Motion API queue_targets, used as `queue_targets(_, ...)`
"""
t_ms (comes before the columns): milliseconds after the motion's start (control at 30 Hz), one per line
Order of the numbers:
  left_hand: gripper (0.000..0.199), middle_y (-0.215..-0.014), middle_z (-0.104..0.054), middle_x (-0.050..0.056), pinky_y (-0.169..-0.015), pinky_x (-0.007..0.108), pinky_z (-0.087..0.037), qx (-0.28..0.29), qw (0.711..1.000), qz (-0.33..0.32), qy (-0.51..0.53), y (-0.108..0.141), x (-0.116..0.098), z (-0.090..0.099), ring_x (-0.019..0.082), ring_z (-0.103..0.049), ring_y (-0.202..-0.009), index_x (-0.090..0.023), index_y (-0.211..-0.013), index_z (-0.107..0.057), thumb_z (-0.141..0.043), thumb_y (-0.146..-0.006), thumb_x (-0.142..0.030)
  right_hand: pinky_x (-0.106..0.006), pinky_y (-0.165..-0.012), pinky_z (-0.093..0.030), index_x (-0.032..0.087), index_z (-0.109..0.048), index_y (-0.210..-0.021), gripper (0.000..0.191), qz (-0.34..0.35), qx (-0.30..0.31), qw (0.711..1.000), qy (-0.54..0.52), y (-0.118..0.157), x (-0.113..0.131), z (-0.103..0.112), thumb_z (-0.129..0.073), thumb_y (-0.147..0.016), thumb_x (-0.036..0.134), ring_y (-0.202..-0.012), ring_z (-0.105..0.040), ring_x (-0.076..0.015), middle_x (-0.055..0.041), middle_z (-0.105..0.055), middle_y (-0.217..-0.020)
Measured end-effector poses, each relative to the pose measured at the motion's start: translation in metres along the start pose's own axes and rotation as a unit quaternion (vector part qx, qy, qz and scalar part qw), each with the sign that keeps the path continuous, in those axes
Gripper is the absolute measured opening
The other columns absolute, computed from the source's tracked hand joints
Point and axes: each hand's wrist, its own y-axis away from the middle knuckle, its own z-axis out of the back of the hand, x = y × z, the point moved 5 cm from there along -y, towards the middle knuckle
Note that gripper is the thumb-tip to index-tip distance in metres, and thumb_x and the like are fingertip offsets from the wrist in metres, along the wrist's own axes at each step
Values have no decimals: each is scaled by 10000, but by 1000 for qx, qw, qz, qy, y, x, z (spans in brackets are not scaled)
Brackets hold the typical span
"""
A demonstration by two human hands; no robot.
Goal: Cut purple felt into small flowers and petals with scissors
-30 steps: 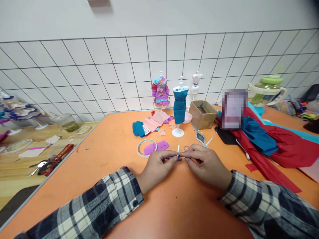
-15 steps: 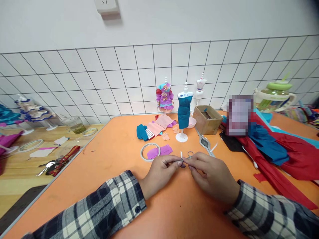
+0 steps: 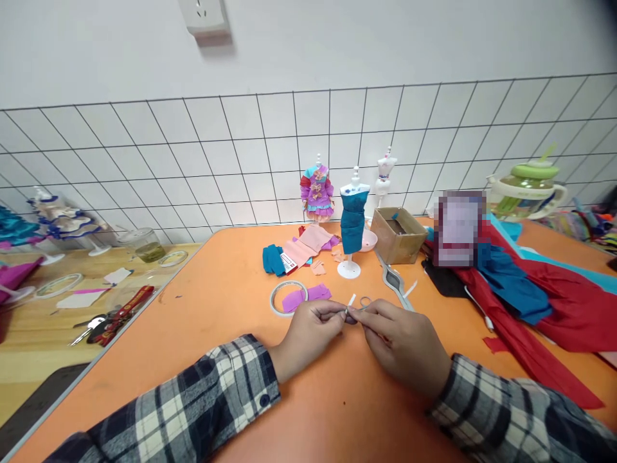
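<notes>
My left hand (image 3: 315,331) and my right hand (image 3: 402,344) meet at their fingertips, low over the orange table. Both are closed in a pinch on a narrow white strip (image 3: 352,299), whose free end pokes up between them. Its lower part is hidden by the fingers. Just behind my right fingers shows a ring-shaped handle (image 3: 366,301), probably of small scissors, the rest covered. Beside my left hand lie a roll of tape (image 3: 274,297) and a piece of purple fabric (image 3: 315,294). Beyond my hands stands a small dress form in a teal wrap (image 3: 353,222).
Pink fabric scraps (image 3: 311,243), a cardboard box (image 3: 400,238) and a grey-handled tool (image 3: 395,283) lie farther back. Red fabric (image 3: 554,296) and a blurred-out upright panel (image 3: 457,228) are on the right. Keys (image 3: 91,325) rest on the wooden surface at left.
The white strip leans more to the right than before. My fingertips have drawn slightly closer together. The whole view has shifted a little.
</notes>
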Motion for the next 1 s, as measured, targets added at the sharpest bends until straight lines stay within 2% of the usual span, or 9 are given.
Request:
queue_targets(133,266,-874,-763,94,-569,224,-529,22,999,27,37,-2,4,-5,191,-697,-787,-134,-881,-745,-596,-830,-348,-247,-572,-440,250,-708,-1044,311,-93,-6,991,-97,-4,-15,0,-482,-862,138,-626,-589,-126,-14,-647,-794)
queue_targets(200,298,-845,-761,99,-543,223,-524,22,998,36,43,-3,7,-7,176,-687,-712,-122,-864,-738,-624,-814,-392,-241,-560,-450,236,-719,-985,285,-109,-1,984,-143,-6,-19,-3,-493,-842,134,-582,-564,-119,-12,-634,-749)
queue_targets(300,315,-814,-754,90,-532,219,-524,25,998,37,49,-5,9,-7,155,-671,-653,-119,-857,-735,-643,-801,-416,-254,-608,-483,235,-714,-967,245,-95,-1,984,-149,-7,-19,-4,-529,-829,154,-671,-605,-144,-30,-655,-805)
queue_targets(400,292,-827,-750,87,-552,216,-534,27,998,18,57,-5,8,-5,167,-681,-716,-130,-866,-738,-637,-816,-399,-286,-690,-504,241,-695,-994,241,-61,-10,990,-128,-7,-13,-1,-535,-835,154,-795,-631,-172,-45,-669,-888)
queue_targets(500,267,-832,-751,84,-551,213,-539,23,998,14,65,-2,8,-1,175,-687,-746,-136,-874,-737,-634,-820,-377,-291,-711,-511,228,-665,-1071,286,-18,-12,992,-123,-5,-5,1,-507,-855,128,-810,-633,-170,-56,-675,-904)
queue_targets(633,204,-801,-752,71,-547,206,-542,18,998,14,63,1,8,1,154,-681,-683,-134,-834,-733,-634,-798,-309,-289,-754,-520,206,-640,-1123,306,28,-11,994,-106,-2,4,2,-494,-872,111,-838,-642,-163,-63,-686,-961)
queue_targets(733,178,-799,-751,59,-574,207,-549,18,998,12,53,0,6,1,152,-681,-695,-140,-817,-741,-611,-786,-259,-284,-726,-518,190,-638,-1133,316,44,-6,997,-63,-1,7,2,-471,-879,100,-841,-648,-169,-73,-689,-975)
queue_targets(833,215,-855,-756,62,-607,220,-556,16,998,18,50,-2,4,1,172,-691,-771,-147,-856,-753,-572,-797,-247,-280,-686,-504,194,-612,-1183,345,28,5,998,-52,-4,4,0,-459,-885,113,-812,-643,-173,-68,-684,-920)
queue_targets(1000,257,-924,-760,88,-655,252,-566,32,996,46,74,-3,5,1,213,-704,-897,-149,-947,-747,-573,-823,-292,-230,-576,-462,236,-562,-1232,399,-59,61,983,-160,-6,-11,-12,-512,-847,143,-627,-575,-115,-10,-644,-842)
